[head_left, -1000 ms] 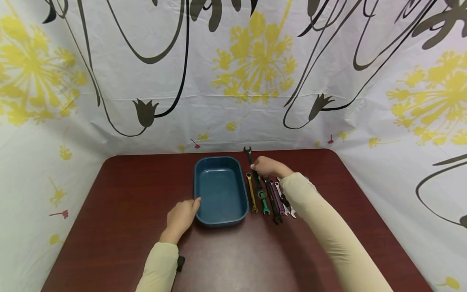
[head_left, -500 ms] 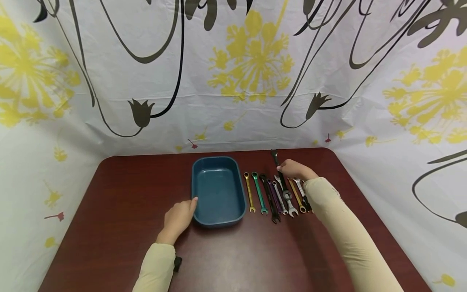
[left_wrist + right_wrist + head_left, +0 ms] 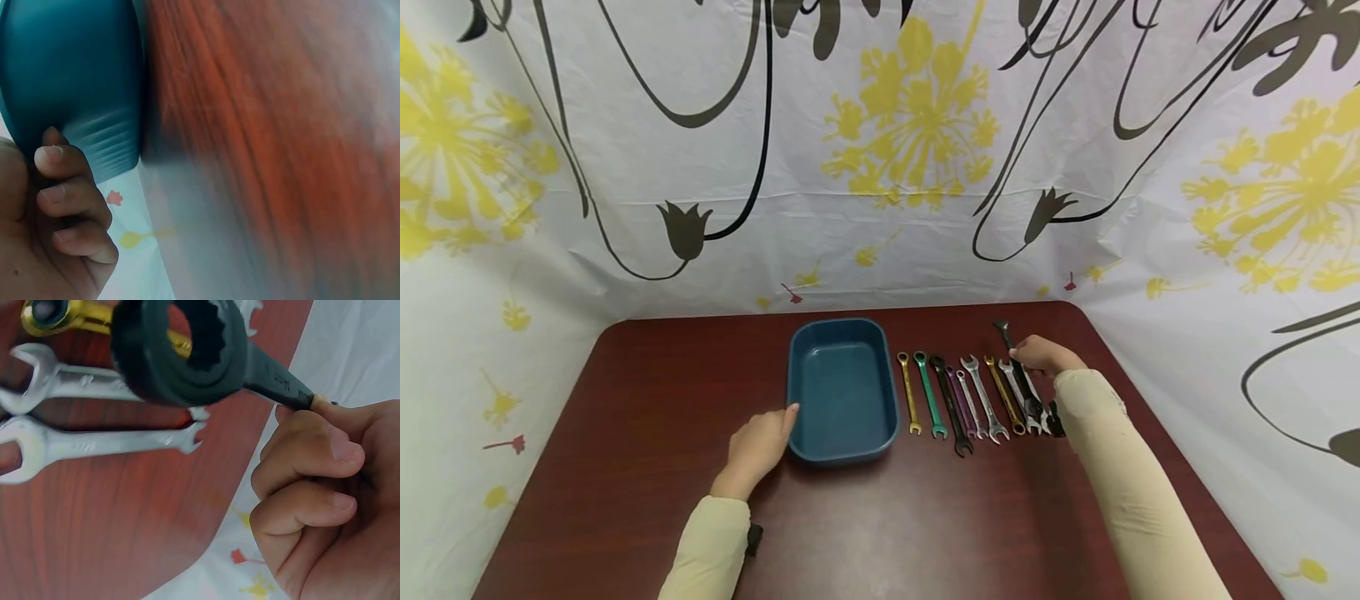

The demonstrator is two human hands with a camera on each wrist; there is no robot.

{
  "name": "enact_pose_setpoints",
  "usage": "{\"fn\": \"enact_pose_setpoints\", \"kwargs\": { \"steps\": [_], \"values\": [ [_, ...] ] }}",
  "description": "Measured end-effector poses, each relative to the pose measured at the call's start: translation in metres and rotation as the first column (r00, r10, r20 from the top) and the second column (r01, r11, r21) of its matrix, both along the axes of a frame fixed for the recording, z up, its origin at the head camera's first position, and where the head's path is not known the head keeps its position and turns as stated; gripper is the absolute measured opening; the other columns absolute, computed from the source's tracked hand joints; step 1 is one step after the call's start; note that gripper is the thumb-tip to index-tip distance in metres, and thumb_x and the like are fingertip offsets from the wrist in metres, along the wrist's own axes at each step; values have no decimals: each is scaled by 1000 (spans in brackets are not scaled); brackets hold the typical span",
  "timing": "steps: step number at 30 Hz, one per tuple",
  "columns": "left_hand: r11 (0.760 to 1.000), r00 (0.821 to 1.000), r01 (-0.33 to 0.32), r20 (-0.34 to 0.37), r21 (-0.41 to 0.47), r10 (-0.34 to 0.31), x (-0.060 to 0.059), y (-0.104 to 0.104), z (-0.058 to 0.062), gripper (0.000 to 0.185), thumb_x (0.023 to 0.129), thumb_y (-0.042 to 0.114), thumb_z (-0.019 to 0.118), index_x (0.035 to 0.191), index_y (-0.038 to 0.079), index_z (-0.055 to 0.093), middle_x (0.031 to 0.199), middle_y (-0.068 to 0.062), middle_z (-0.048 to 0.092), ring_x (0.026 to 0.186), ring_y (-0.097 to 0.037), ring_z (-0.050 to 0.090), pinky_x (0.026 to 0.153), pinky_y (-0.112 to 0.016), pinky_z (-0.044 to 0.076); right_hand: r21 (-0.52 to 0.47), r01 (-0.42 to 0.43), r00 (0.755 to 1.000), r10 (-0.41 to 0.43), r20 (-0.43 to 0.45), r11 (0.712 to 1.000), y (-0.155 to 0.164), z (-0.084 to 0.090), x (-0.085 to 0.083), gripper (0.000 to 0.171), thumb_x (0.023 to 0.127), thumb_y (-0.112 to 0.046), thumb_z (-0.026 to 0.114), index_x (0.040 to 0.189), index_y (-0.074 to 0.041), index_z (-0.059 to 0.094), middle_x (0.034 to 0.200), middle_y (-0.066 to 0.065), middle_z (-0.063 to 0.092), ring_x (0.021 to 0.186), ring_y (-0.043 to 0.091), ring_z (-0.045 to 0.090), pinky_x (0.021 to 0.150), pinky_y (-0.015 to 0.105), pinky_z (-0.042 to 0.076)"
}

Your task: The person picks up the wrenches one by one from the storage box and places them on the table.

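At the left side of the blue tray point(image 3: 844, 457), my left hand point(image 3: 756, 454) grips the rim, thumb on top. In the left wrist view the fingers curl against the tray's outer wall point(image 3: 75, 69). My right hand point(image 3: 1047, 355) holds a black combination wrench point(image 3: 280, 378) by its shank near the far end. The ring end points towards me and looms above the silver wrenches point(image 3: 106, 445) in the right wrist view. A row of wrenches lies right of the tray, starting with a gold wrench point(image 3: 909, 393), a green wrench point(image 3: 930, 395) and another black wrench point(image 3: 951, 407).
Farther along the row are a purple wrench point(image 3: 961, 402), a silver open-ended wrench point(image 3: 984, 400) and a second gold wrench point(image 3: 1004, 396). Everything stands on a dark red-brown table point(image 3: 880, 533). A patterned white cloth point(image 3: 850, 167) hangs behind the table's far edge.
My right hand has carried the black wrench rightward over the row, from near the left gold wrench to the right end. My left hand stays on the tray's rim.
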State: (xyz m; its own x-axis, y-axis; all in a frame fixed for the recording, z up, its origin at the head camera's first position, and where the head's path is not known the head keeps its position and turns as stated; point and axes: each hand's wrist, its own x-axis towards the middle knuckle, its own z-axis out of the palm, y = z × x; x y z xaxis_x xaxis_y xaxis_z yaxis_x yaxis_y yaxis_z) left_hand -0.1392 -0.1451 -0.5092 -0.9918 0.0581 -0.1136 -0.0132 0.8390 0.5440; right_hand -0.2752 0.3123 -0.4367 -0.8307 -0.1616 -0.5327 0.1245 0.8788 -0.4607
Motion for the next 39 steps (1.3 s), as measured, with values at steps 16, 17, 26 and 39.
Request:
{"fn": "enact_pose_setpoints", "kwargs": {
  "steps": [16, 17, 26, 39],
  "values": [
    [1000, 999, 4, -40, -17, -4, 0, 3, 3, 51, 105, 40, 35, 60, 17, 38, 52, 2, 32, 46, -13, 26, 46, -28, 22, 149, 11, 999, -4, -51, 989, 41, -14, 10, 51, 103, -27, 41, 53, -17, 37, 45, -7, 30, 43, 7, 27, 50, 27, 33],
    [1000, 999, 3, -41, -15, -4, 0, 3, 3, 51, 105, 40, 35, 60, 16, 39, 52, 2, 32, 46, -13, 26, 46, -28, 22, 157, 31, 998, -23, -53, 987, 42, -14, 12, 48, 103, -28, 42, 56, -14, 42, 46, -7, 29, 43, 8, 26, 51, 28, 33],
    [1000, 1000, -4, -21, -9, 4, -1, 3, 0, 51, 104, 43, 34, 62, 16, 41, 54, 1, 34, 48, -14, 28, 47, -29, 24, 274, 186, 982, -180, -47, 944, 49, -23, 23, 42, 102, -34, 42, 83, -4, 63, 53, -4, 39, 52, 14, 40, 71, 45, 38],
    [1000, 1000, -26, -3, 6, 26, 0, 5, -1, 51, 104, 43, 34, 61, 16, 40, 54, 1, 33, 48, -15, 28, 47, -30, 24, 304, 233, 972, -223, -67, 924, 46, -34, 27, 43, 103, -34, 42, 69, -10, 53, 63, 4, 44, 74, 28, 48, 79, 53, 35]
  ]
}}
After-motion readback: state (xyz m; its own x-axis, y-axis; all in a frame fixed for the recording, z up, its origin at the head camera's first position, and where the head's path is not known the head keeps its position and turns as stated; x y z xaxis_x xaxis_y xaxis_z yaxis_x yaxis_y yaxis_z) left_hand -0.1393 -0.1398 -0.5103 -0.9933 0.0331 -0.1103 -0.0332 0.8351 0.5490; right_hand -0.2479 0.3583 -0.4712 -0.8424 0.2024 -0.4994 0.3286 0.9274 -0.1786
